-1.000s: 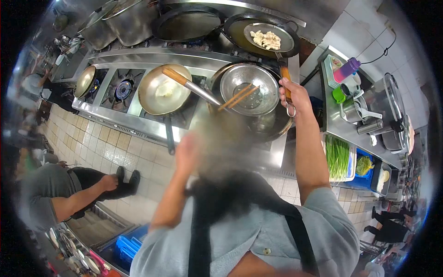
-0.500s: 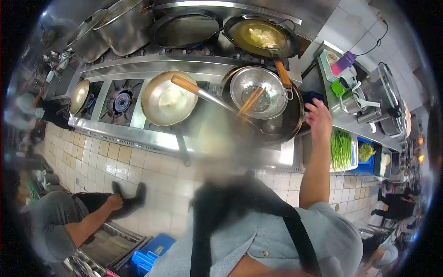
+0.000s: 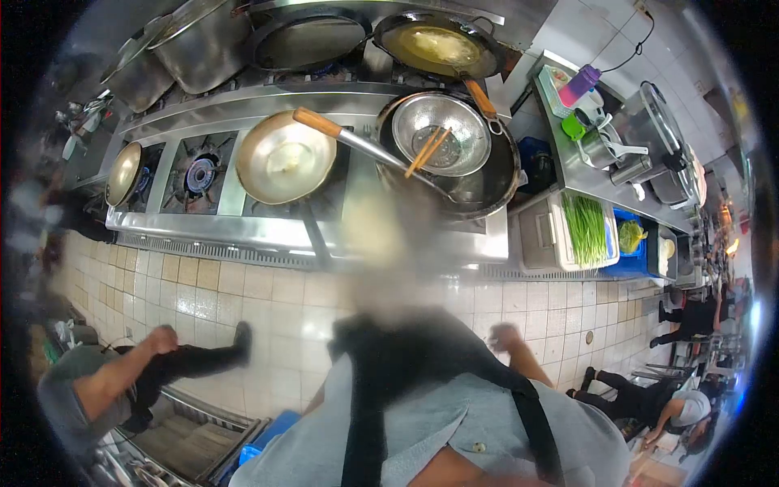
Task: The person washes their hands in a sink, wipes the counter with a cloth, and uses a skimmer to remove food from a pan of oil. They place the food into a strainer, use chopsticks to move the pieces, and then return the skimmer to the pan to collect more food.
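My right hand (image 3: 506, 338) hangs low beside my body, over the tiled floor and away from the stove. Its fingers are small and blurred, and I make out nothing in it. My left hand is out of view. Nearest in front of me is a large dark wok (image 3: 507, 174) on the stove. A perforated metal strainer (image 3: 406, 134) rests in it, with wooden chopsticks (image 3: 428, 150) lying across. A long metal utensil with a wooden handle (image 3: 318, 122) leans over the wok's left side. Left of that sits a pale metal pan (image 3: 253, 158).
Behind, a wok of oil (image 3: 393, 42) holds pale, foaming food. A burner (image 3: 201, 174) shows blue flame. Green stalks (image 3: 586, 231) lie at the right near a steel counter (image 3: 540, 93). A co-worker (image 3: 89, 381) sits or crouches at the left; other people are at the far right.
My right hand has dropped from beside the wok's right edge to my side. My view has shifted slightly. Foam has spread over the food in the back wok. The co-worker's leg and hand have moved.
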The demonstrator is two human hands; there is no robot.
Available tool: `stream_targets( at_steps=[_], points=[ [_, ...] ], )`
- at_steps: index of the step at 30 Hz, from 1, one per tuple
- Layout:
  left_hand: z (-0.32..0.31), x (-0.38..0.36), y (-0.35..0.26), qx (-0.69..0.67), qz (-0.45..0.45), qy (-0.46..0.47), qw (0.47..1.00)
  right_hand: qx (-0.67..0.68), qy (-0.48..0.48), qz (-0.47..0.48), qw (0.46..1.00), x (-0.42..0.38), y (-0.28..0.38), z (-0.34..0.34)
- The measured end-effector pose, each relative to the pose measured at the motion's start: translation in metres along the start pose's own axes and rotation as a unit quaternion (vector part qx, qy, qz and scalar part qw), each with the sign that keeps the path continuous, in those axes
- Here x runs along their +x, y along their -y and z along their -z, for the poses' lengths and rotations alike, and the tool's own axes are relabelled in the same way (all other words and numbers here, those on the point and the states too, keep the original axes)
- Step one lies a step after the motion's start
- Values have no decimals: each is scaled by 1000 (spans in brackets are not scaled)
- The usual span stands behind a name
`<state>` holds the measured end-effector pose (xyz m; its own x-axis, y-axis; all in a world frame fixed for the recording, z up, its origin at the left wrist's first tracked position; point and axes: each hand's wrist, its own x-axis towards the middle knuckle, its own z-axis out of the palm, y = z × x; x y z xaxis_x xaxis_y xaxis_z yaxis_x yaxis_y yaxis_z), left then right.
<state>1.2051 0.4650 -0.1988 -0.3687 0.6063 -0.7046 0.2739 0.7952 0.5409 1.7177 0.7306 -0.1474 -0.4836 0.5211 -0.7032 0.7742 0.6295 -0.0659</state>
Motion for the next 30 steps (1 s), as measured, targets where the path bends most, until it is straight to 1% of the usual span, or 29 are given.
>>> stream_targets(
  at_steps=[1,2,3,6,7,8,9,10,11,12,13,14,15,17,18,19,20,21,22,23,24,25,26,27,28,29,30],
  points=[
    [-5,-4,1,0,-1,1,1000,389,90,-56,915,10,-21,-82],
    [-13,-8,6,3,-1,2,1000,332,-36,100,937,-54,36,-13],
    [-20,-14,10,6,1,3,1000,328,-38,105,938,-54,35,-22],
    [-42,-38,24,26,8,9,1000,462,-81,-1,883,-51,41,-74],
    [-50,-46,29,31,9,11,999,428,24,-91,899,-31,40,-83],
    [-58,-56,33,40,11,15,999,384,128,-179,897,-14,36,-88],
    [-67,-65,38,45,15,19,999,122,-20,-17,992,-19,21,-94],
    [-75,-73,44,50,16,22,998,228,-40,-27,972,-36,13,-86],
    [-80,-81,48,56,18,25,998,414,-80,-58,905,-26,-4,-119],
    [-86,-90,52,62,19,27,998,583,-115,-86,800,-11,-23,-158],
    [-92,-96,57,65,20,29,997,585,-115,-83,799,-25,-15,-144],
    [-98,-101,63,69,20,32,997,681,-88,-155,710,-50,-6,-116],
    [-103,-106,67,70,20,32,997,761,-59,-225,606,-69,4,-92],
    [-108,-116,75,74,20,34,996,644,-62,-152,748,-45,-22,-183],
    [-112,-121,78,73,17,34,997,576,-74,-119,805,-32,-37,-230],
    [-115,-124,83,75,17,34,996,556,-48,-156,815,-54,-19,-213],
    [-118,-127,88,75,15,33,997,554,-47,-154,817,-70,-8,-199],
    [-119,-129,93,75,13,34,996,338,-17,-83,937,-87,6,-178],
    [-119,-132,95,78,11,35,996,100,11,-8,995,-97,16,-166],
    [-120,-134,99,81,9,35,996,44,-35,8,998,-102,27,-172],
    [-121,-136,103,83,5,38,996,45,-40,7,998,-105,31,-174],
    [-121,-136,106,86,2,39,996,119,-20,-16,993,-109,35,-176],
    [-122,-137,110,88,-1,40,995,191,0,-36,981,-122,48,-160],
    [-121,-137,114,90,-5,41,995,294,-30,-105,949,-142,62,-145],
    [-120,-136,118,89,-6,41,995,295,-34,-103,949,-141,64,-154],
    [-119,-136,122,89,-9,43,995,379,-8,-152,913,-140,67,-166],
    [-118,-139,128,99,-14,47,994,458,21,-199,866,-140,72,-176]
  ],
)
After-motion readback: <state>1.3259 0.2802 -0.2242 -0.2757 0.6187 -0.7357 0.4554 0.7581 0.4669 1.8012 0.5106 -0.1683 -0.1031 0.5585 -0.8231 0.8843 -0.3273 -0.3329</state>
